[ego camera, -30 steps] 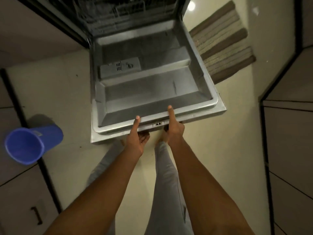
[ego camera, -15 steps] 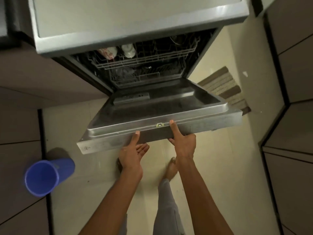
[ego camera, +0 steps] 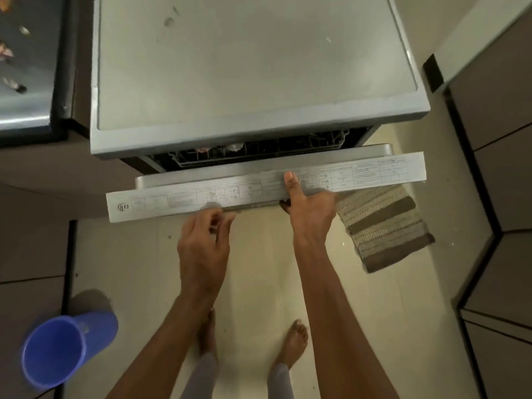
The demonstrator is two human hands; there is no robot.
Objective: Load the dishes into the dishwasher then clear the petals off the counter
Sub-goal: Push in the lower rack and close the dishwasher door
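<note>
Closing stage reached: dishwasher door [ego camera: 264, 182] almost shut, gripped at its edge by right hand [ego camera: 309, 208]; left hand [ego camera: 203, 246] loose, empty. Dishes [ego camera: 234, 146] racked inside. Petals [ego camera: 7, 51] left on surface [ego camera: 26, 110].

bare forearms [ego camera: 331, 298], bare feet [ego camera: 292, 345], and light grey trouser legs [ego camera: 201, 375].

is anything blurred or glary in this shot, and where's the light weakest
Head view: the left hand has motion-smeared fingers, while the right hand is sharper on the grey dishwasher door; a bright sheen streaks the dark countertop; the dishwasher interior is darkest.
</note>
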